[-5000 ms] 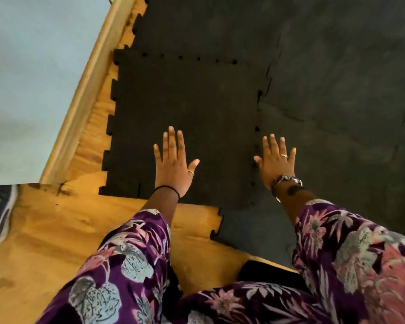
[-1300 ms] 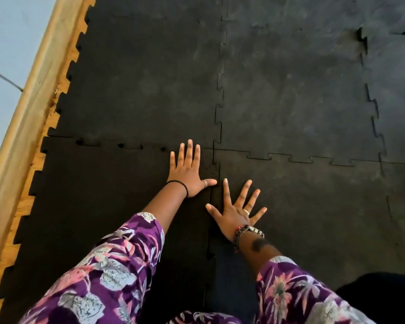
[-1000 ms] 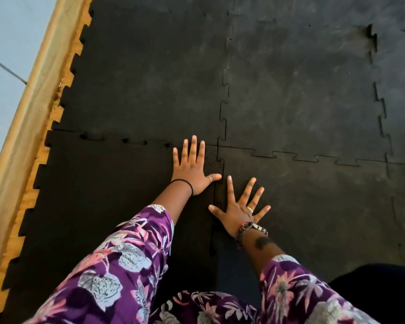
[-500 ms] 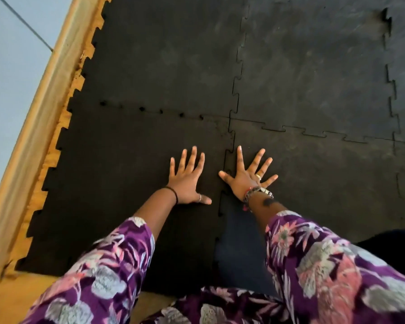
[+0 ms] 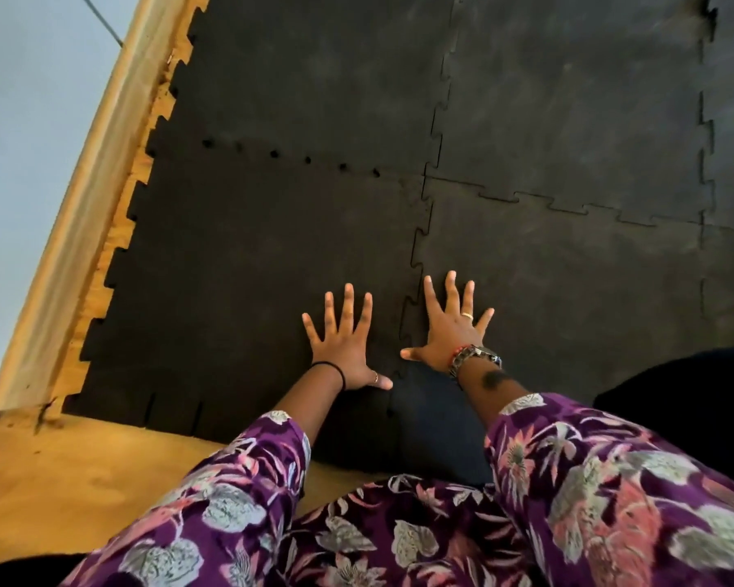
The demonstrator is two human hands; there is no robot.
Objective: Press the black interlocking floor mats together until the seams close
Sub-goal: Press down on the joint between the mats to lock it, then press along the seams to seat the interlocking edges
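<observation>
On the mats, both hands, spread flat, have slid nearer.

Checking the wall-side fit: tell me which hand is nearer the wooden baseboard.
Left. The left hand lies flat on the near-left mat, the mat whose toothed edge faces the wooden baseboard. The right hand lies across the seam, farther away.

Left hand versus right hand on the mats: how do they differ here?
The left hand lies flat on the darker near-left mat; the right hand lies on the greyer mat across the jagged seam. The left wrist wears a thin black band; the right wears a metal watch. The right hand reaches slightly farther forward. Both are palm-down with fingers spread, holding nothing.
</observation>
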